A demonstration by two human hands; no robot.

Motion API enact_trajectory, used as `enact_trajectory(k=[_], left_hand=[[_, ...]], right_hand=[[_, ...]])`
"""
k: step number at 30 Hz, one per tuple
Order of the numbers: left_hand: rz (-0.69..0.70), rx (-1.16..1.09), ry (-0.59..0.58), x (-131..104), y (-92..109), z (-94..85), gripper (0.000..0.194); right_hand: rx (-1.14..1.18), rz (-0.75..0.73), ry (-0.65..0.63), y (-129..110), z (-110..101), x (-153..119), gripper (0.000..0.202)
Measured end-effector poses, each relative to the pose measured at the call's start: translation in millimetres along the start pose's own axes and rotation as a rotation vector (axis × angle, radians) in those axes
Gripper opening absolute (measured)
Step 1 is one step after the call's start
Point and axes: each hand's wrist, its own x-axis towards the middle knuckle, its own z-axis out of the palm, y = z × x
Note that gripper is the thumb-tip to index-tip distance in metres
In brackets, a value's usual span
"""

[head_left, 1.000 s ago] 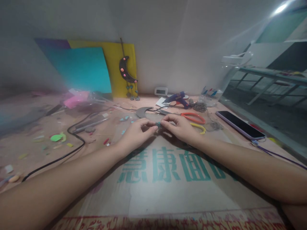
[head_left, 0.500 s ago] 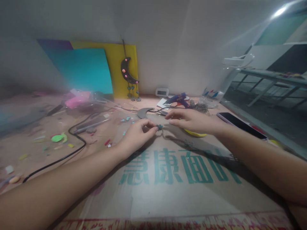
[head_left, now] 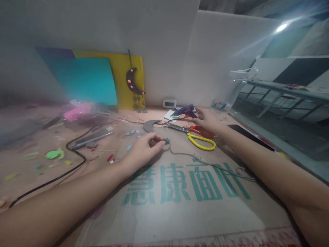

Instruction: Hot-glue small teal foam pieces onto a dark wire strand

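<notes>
A small teal piece (head_left: 167, 141) is pinched between the thumb and forefinger of my left hand (head_left: 147, 148), low over the cardboard. From it a thin grey cord (head_left: 205, 162) trails right across the printed characters. My right hand (head_left: 209, 120) is stretched toward the back, just right of the blue glue gun (head_left: 184, 110), with thumb and forefinger apart; its other fingers are partly hidden. Scissors with a red and a yellow handle (head_left: 202, 145) lie between my hands. Beyond my left hand rests a grey crescent (head_left: 149, 126).
Teal bits (head_left: 131, 132) and coloured scraps litter the left side, where a black cable (head_left: 79, 157) curves through. A decorated crescent hanging (head_left: 132, 82) leans on a yellow sheet (head_left: 118, 75). A small white digital display (head_left: 169, 103) stands at the wall; a dark phone (head_left: 248, 135) lies at right.
My right hand has moved back and away from the teal piece, toward the glue gun, uncovering the scissors. My left hand keeps its pinch. The camera view has shifted slightly.
</notes>
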Motion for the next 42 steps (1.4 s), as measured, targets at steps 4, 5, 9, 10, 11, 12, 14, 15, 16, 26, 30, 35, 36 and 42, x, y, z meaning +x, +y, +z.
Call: enact_trajectory(k=[4,5,9,10,11,12,14,15,16,26,30,35,36,42], left_hand=[[0.008,-0.024,-0.005,-1,0,0.0,0.018],[0.010,-0.029,-0.005,-1,0,0.0,0.018],[0.019,-0.018,0.005,-1,0,0.4,0.017],[0.023,-0.018,0.008,-1,0,0.6,0.017],[0.026,-0.018,0.010,-1,0,0.7,0.017],[0.026,-0.019,0.011,-1,0,0.8,0.017],[0.016,-0.019,0.010,-1,0,1.0,0.017],[0.010,-0.017,0.008,-1,0,1.0,0.017],[0.007,-0.017,0.007,-1,0,1.0,0.017],[0.012,-0.031,0.015,-1,3,-0.7,0.015],[0.043,-0.044,0.033,-1,4,-3.0,0.013],[0.038,-0.086,0.090,0,-3,-2.9,0.015],[0.037,-0.088,0.117,0,-4,-2.7,0.016],[0.077,-0.098,0.266,1,-9,-3.1,0.016]], right_hand=[[0.023,-0.016,-0.041,3,14,0,0.046],[0.025,-0.013,-0.033,3,15,0,0.044],[0.040,-0.010,0.004,3,17,0,0.039],[0.045,-0.006,0.011,3,16,0,0.038],[0.051,0.000,0.017,3,16,-1,0.038],[0.058,0.011,0.023,4,16,-1,0.038],[0.074,0.041,0.043,5,16,-2,0.038],[0.083,0.059,0.059,5,16,-2,0.038],[0.091,0.078,0.079,6,16,-2,0.040],[0.395,0.181,0.159,-22,-12,-5,0.040],[0.529,0.109,0.038,-62,-19,-28,0.034],[0.468,-0.024,0.049,-96,-12,-60,0.024],[0.437,-0.024,0.076,-98,-9,-64,0.023],[0.275,-0.022,0.072,-89,6,-79,0.024]])
